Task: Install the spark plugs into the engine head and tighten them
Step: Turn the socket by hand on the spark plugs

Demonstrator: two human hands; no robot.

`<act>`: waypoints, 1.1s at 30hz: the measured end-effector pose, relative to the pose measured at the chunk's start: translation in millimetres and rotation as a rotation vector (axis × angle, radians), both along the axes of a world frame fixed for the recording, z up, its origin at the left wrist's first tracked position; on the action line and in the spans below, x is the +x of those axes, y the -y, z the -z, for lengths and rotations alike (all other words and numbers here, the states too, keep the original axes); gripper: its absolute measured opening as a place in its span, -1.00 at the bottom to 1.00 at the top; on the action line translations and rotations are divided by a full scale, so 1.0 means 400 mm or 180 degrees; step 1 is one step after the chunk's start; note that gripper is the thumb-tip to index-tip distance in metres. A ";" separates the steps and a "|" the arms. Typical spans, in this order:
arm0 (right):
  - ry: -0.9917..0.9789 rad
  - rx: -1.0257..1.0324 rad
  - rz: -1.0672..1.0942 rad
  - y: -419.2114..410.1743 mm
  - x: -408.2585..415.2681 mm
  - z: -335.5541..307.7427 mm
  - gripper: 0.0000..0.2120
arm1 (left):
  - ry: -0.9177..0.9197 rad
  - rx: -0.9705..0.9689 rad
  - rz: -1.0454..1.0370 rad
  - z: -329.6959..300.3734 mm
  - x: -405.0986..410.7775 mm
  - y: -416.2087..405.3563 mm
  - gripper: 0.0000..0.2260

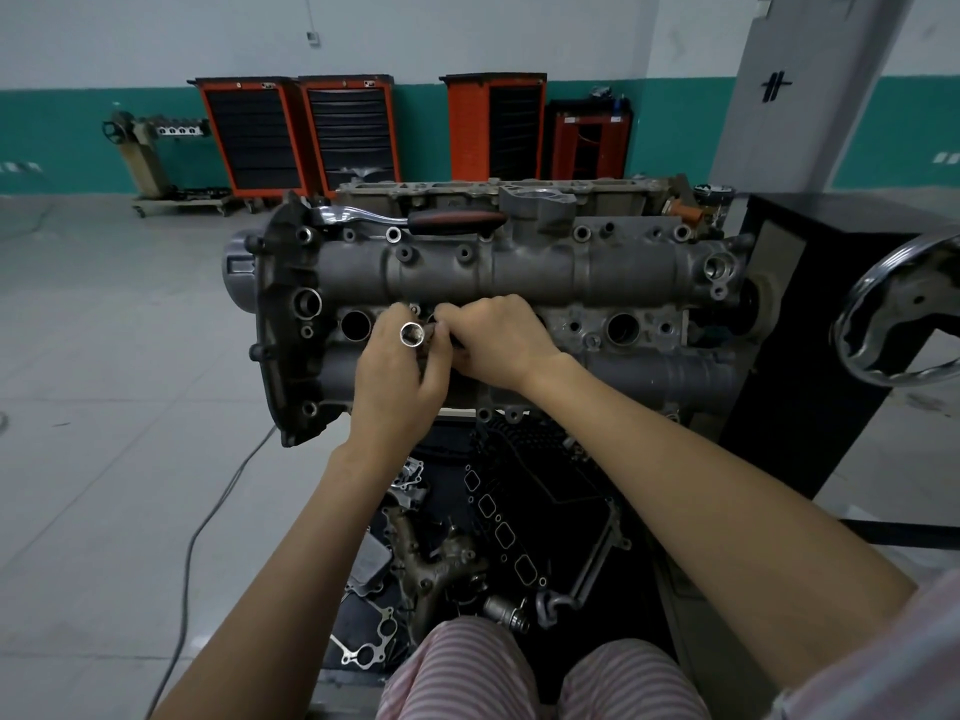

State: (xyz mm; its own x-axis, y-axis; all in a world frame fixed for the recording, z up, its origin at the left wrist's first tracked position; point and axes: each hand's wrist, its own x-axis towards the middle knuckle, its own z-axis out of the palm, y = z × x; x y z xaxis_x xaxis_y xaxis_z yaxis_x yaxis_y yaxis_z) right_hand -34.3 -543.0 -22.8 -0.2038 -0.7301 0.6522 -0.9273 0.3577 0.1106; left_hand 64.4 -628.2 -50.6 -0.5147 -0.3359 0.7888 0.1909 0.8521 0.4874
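Knees in pink-striped cloth [467, 667] are seen at the bottom centre of the frame, and just above them a dark tray [639, 589] on the floor is filled with loose metal parts and gaskets [498, 532]. Two bare forearms are stretched up from the lower corners toward the middle of the frame. The left hand [400, 376] is closed around a shiny socket [412, 334], whose open round end is turned toward the camera. The right hand [498, 340] is clenched on the other end of the same tool, touching the left hand; whether a spark plug is held there cannot be told, since the fingers cover it. Both hands are held over the grey engine head [519, 272], which is spread across the centre of the frame, right above the row of plug wells. One open well [356, 325] is seen just left of the left hand, and another [622, 327] lies to the right of the right hand. A ratchet with a dark red handle [452, 219] is laid along the far upper edge of the engine head. A chrome handwheel [904, 314] is seen at the right edge. Farther back, orange tool cabinets [249, 132] are lined against a green and white wall [78, 122] across the upper part of the frame, and a grey cable [208, 522] is trailed over the tiled floor at the lower left.
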 end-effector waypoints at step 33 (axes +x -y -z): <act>0.0010 0.0060 0.0098 0.004 -0.004 0.002 -0.79 | -0.0113 -0.0007 0.0024 -0.001 0.006 -0.006 -0.85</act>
